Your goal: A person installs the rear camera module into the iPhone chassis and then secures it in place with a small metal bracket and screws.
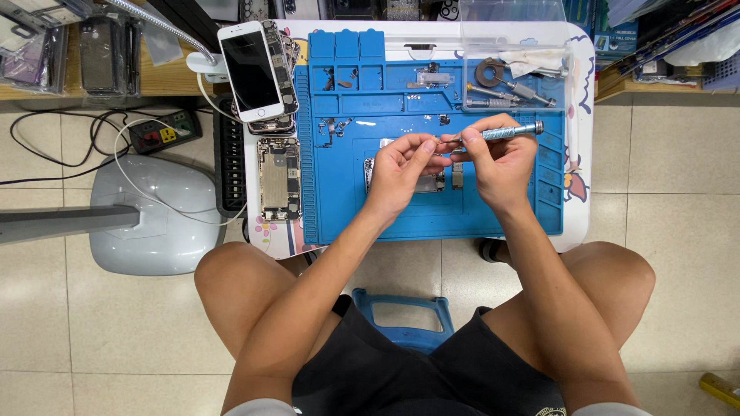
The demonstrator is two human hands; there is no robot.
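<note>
Centre frame, over a blue repair mat (385, 216), the right hand (501, 158) grips a silver precision screwdriver (501, 132); the left hand (401, 166) pinches its tip. Upper right, a clear tray (515, 31) holds tools.

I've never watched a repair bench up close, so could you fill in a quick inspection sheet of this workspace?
Surface: blue work mat on a small white table.
Job's things: silver precision screwdriver in the right hand; opened phone part on the mat under the hands.
Clutter: white phone on a stack, opened phone shell, spare drivers, loose small parts.
Grippers: left hand pinches at the driver's tip; right hand grips the driver.
Cables: black and white leads to a power strip.
Surroundings: tiled floor, blue stool, lamp base.
</note>
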